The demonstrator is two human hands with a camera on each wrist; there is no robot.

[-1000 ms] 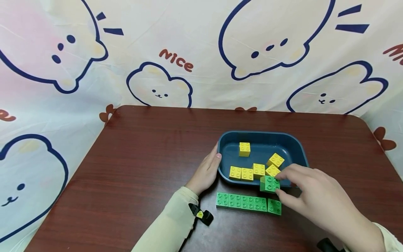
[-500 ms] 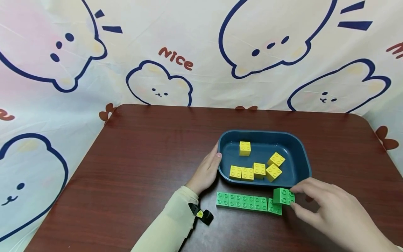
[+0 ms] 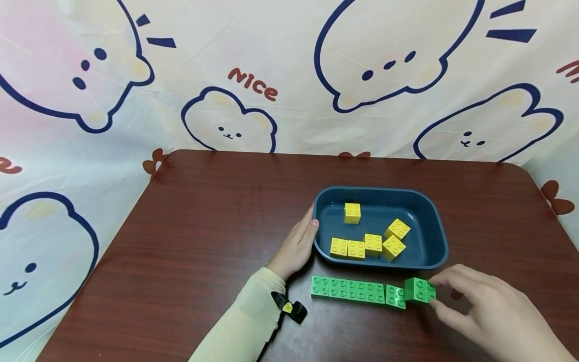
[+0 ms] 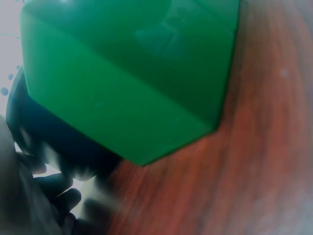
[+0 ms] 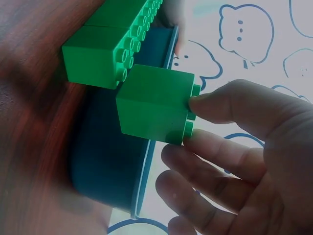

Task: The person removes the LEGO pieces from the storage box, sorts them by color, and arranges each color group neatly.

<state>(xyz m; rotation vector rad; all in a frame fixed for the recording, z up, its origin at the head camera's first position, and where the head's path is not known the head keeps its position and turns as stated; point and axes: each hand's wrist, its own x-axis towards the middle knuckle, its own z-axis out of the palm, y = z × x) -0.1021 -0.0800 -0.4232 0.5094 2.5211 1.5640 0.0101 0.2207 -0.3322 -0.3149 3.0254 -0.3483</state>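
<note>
My right hand pinches a green toy brick between thumb and fingertips, by its studded end in the right wrist view. This brick is raised just off the right end of a row of green bricks, whose last brick sits slightly askew. My left hand rests against the left end of a dark blue tray, its thumb at the rim. Several yellow bricks lie in the tray. A green brick fills much of the left wrist view.
The brown wooden table extends around the tray and the row. Behind it hangs a pale cloth printed with cartoon animals. A black strap with a small camera sits on the left sleeve.
My right hand has carried the green brick rightward and toward me, from over the tray's near rim to the right end of the green row. The left hand and tray have stayed put.
</note>
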